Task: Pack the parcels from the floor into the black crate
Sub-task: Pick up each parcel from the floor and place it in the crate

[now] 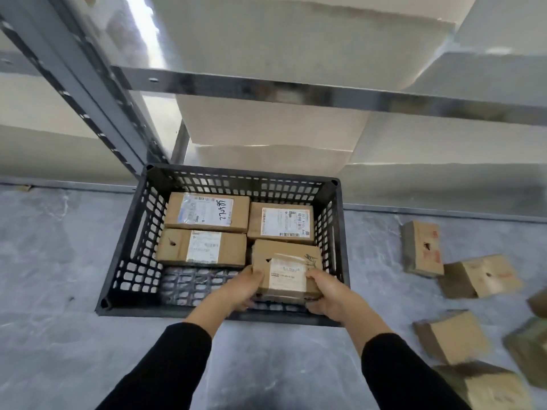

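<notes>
A black slotted crate (pixel 130 253) stands on the grey floor in front of me. Three brown cardboard parcels lie flat inside: one at the back left (pixel 207 213), one at the back right (pixel 281 223), one at the middle left (pixel 201 247). A fourth parcel (pixel 285 269) with a white label sits over the crate's front right. My left hand (pixel 244 287) grips its left near corner and my right hand (pixel 324 292) grips its right near corner. The crate's front left floor is bare mesh.
Several more cardboard parcels lie scattered on the floor at the right, such as one (pixel 423 248) and another (pixel 481 276). Grey metal shelving (pixel 296 91) with large pale boxes rises right behind the crate.
</notes>
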